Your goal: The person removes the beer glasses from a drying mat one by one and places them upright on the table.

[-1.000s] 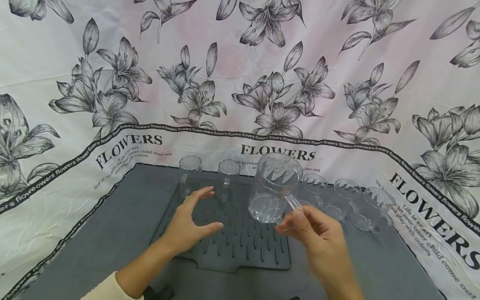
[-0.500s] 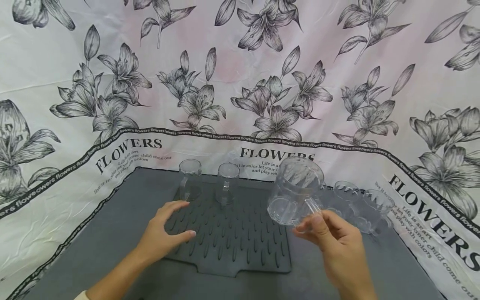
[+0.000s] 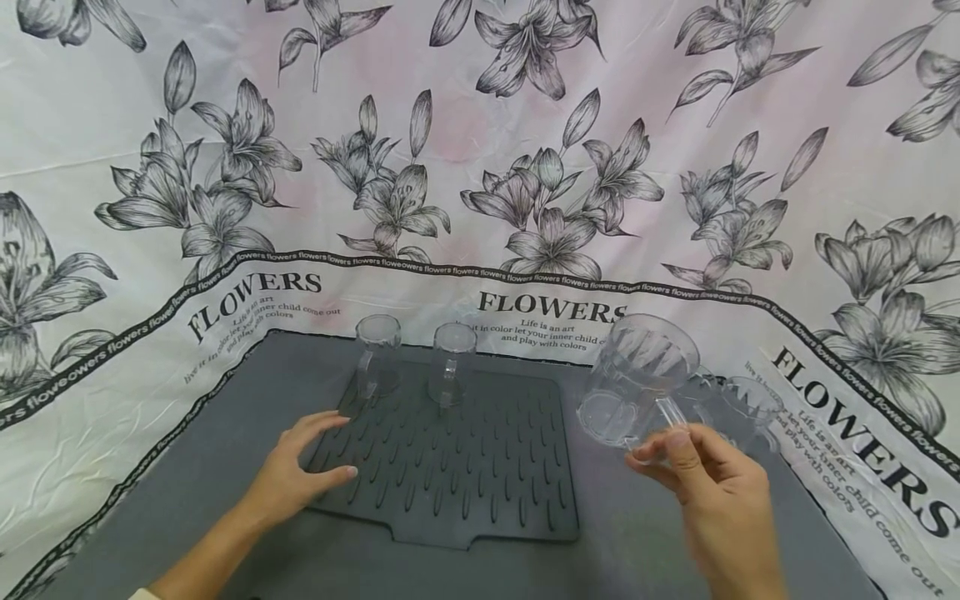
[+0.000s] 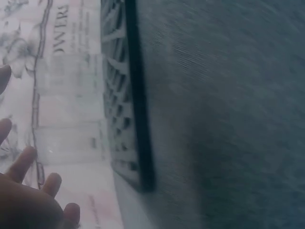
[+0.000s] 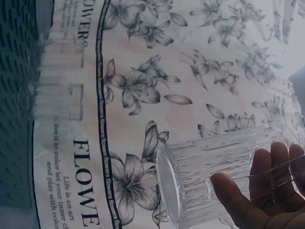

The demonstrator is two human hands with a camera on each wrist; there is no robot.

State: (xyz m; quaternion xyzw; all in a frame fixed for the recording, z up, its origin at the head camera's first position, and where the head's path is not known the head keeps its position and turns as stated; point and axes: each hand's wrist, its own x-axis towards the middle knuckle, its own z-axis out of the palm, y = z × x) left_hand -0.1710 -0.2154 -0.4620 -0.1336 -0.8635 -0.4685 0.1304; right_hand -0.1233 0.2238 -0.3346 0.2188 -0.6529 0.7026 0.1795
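Note:
My right hand (image 3: 712, 492) pinches the handle of a clear ribbed glass mug (image 3: 637, 375), holding it in the air right of the mat with its wide end up. In the right wrist view, the thumb and fingers of that hand (image 5: 267, 195) close round the handle, and the mug's base (image 5: 170, 188) faces left. My left hand (image 3: 292, 471) hovers by the left edge of the dark ridged drying mat (image 3: 465, 475), thumb and fingers spread with nothing between them. Two clear mugs, a left one (image 3: 378, 358) and a right one (image 3: 453, 367), stand at the mat's back.
Another clear mug (image 3: 753, 408) stands at the back right of the grey table (image 3: 637, 533). The held mug partly hides the glassware near it. A white flower-printed cloth (image 3: 450, 167) rises behind the table and along its sides.
My right hand has carried the mug rightward, from over the mat to beside it. My left hand has drawn back left, away from the standing mugs and the held one.

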